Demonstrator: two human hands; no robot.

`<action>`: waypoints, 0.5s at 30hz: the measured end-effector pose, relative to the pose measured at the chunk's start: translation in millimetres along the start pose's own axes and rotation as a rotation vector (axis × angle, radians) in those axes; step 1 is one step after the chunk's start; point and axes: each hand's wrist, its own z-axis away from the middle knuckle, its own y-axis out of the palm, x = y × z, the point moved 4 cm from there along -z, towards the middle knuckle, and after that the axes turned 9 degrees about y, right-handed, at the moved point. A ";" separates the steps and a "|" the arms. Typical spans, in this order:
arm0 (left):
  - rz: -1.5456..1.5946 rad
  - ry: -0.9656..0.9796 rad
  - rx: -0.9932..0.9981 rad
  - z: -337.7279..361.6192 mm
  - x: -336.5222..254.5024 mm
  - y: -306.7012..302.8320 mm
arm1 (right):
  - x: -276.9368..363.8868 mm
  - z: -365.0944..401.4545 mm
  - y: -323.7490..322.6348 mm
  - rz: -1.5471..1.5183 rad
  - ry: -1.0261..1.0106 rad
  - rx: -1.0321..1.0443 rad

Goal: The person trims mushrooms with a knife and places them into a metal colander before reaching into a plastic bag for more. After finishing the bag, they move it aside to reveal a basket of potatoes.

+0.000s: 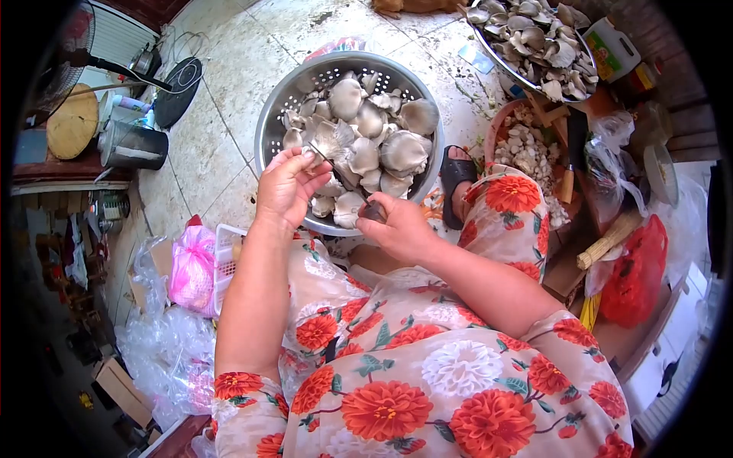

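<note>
A steel colander full of grey-brown oyster mushrooms stands on the floor between the wearer's legs. Over its left side my left hand is closed, pinching a small pale piece of mushroom between thumb and fingers. My right hand grips the dark handle of a small knife at the colander's near rim. Its thin blade points up and left across the mushrooms toward my left fingertips. Part of the handle is hidden in my palm.
A second basin of oyster mushrooms stands at upper right, beside a pink basin of pale pieces. A cleaver leans near it. Left are a pink bag, a white basket and a pot. A red bag lies right.
</note>
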 end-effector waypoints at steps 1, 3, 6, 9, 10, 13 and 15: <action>0.000 0.000 -0.001 0.2 0.5 -1.2 | 0.7 0.2 -0.6 0.000 0.000 0.001; 0.022 -0.006 -0.008 2.2 2.9 -4.8 | 3.4 2.4 -1.3 0.011 -0.017 0.000; 0.070 -0.005 -0.006 2.4 5.1 -8.3 | 3.0 4.0 -0.5 0.043 -0.067 -0.048; 0.102 -0.011 -0.036 5.1 4.5 -9.2 | 4.1 5.4 -1.0 0.054 -0.071 -0.041; 0.104 -0.012 -0.037 5.8 4.5 -9.3 | 3.5 5.2 -0.8 0.056 -0.070 -0.040; 0.085 -0.040 -0.028 8.4 6.6 -8.6 | -0.3 2.8 0.6 0.061 -0.053 -0.022; 0.067 -0.079 0.056 11.8 10.9 -4.0 | -1.1 0.5 1.3 0.075 -0.070 -0.031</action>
